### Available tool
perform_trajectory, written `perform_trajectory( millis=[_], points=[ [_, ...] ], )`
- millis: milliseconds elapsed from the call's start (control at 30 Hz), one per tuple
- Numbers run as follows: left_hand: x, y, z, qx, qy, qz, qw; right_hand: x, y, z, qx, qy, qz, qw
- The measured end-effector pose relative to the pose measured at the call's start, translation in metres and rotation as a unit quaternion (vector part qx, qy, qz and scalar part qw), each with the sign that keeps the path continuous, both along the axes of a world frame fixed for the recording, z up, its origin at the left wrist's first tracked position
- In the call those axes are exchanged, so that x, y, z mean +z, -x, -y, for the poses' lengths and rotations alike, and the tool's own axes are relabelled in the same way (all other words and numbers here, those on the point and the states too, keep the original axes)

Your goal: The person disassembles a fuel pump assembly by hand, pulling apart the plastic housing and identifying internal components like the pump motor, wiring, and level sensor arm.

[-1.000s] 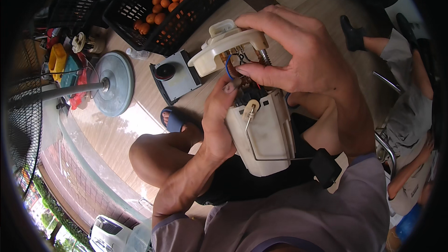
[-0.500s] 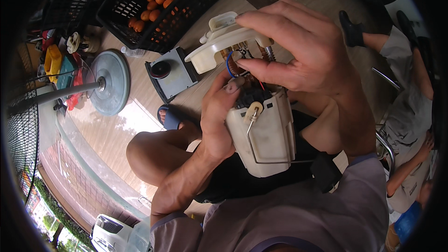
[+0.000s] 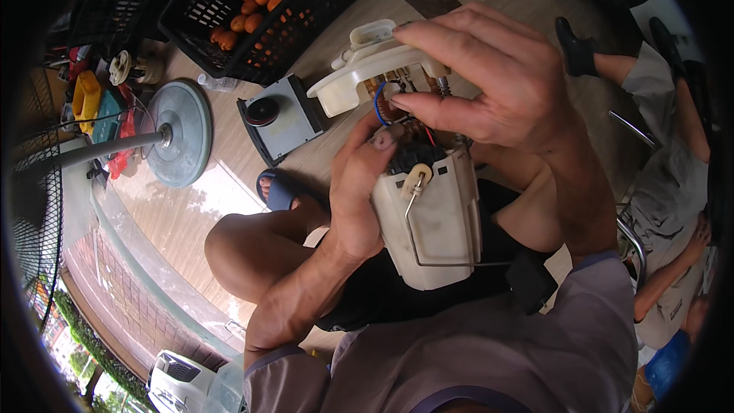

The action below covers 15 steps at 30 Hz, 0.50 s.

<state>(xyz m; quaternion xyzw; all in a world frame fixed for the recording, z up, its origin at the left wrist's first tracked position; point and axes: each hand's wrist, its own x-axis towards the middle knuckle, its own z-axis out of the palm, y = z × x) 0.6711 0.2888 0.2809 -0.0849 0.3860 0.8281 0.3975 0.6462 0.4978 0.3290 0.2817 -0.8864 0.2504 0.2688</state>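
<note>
A fuel pump module (image 3: 436, 229) with an off-white plastic body is held upright over my lap. My left hand (image 3: 359, 199) wraps round its upper left side, thumb near the black top part. Above the body, the module's round cream cap (image 3: 390, 59) is tilted, with springs and blue and red wires in the gap. My right hand (image 3: 497, 84) grips the cap from the right, forefinger on top and thumb beneath beside the wires. A bent metal float rod (image 3: 410, 229) runs down the front of the body to a black float (image 3: 531, 281).
A black crate (image 3: 222, 53) of oranges stands at the far left. Nearer are a grey metal box (image 3: 294, 126) with a round black piece, and a fan's round base (image 3: 183, 138). Another pump part (image 3: 130, 69) lies beyond. At right sits another person (image 3: 665, 191).
The cap has shifted slightly right and up, with my right hand. My left hand and the pump body stay nearly in place.
</note>
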Motion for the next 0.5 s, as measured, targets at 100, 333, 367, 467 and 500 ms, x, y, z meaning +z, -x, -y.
perform_trajectory(
  millis=[100, 333, 367, 467, 500],
  points=[
    [0.000, 0.000, 0.000, 0.002, 0.006, 0.006, 1.000, -0.001, 0.000, 0.001, -0.001, 0.002, 0.000, 1.000],
    [0.002, 0.005, 0.000, 0.003, 0.000, -0.004, 1.000, -0.001, 0.000, 0.003, -0.019, 0.004, 0.014, 1.000],
    [0.003, 0.006, -0.001, -0.004, 0.004, -0.008, 1.000, 0.000, 0.000, 0.002, -0.020, 0.004, 0.014, 1.000],
    [0.001, 0.006, 0.003, 0.000, 0.017, -0.012, 1.000, 0.006, 0.003, 0.000, -0.013, 0.027, 0.052, 0.998],
    [0.002, 0.006, 0.003, -0.001, 0.015, -0.013, 1.000, 0.012, 0.002, -0.004, -0.001, 0.035, 0.097, 0.995]
  ],
)
